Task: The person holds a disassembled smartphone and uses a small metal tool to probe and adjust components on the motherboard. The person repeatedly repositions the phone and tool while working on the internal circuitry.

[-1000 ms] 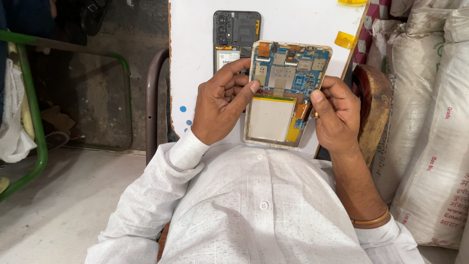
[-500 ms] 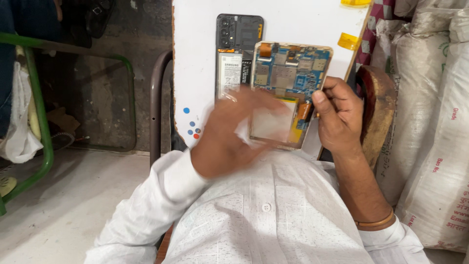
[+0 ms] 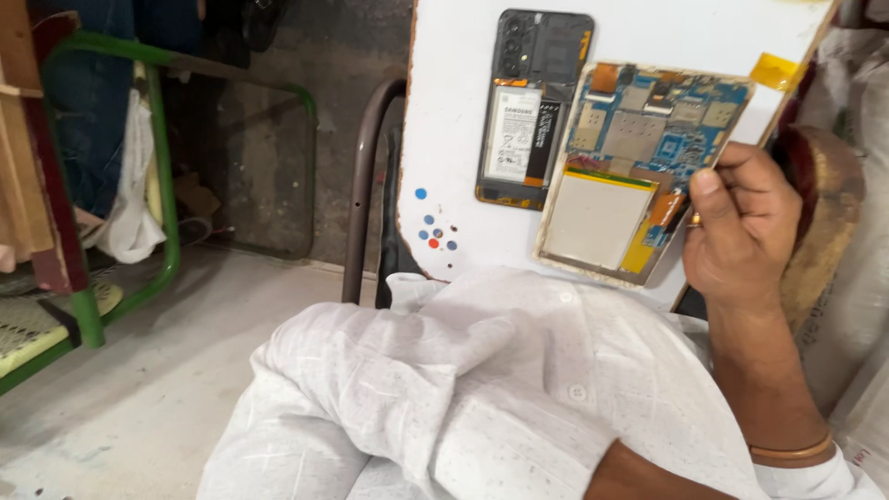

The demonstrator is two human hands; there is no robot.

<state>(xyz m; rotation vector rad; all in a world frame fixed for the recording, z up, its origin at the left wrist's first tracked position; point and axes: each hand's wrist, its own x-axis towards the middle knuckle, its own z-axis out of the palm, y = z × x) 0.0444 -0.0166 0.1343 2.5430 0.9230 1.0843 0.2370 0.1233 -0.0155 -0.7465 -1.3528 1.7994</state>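
Tablet point(image 3: 639, 167) with its back off lies on the white table point(image 3: 463, 139), insides facing up so they can be seen. The right hand point(image 3: 741, 227) holds its right edge, grip closed on it, thumb up, arm bent. A phone point(image 3: 532, 106) lies open just beside it. The left hand is out of sight.

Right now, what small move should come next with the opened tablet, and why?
Probably bring the left hand back to steady the opened tablet. Only the right hand grips it, at its right edge, over the white board; the left hand is out of view, and the opened phone lies close beside.
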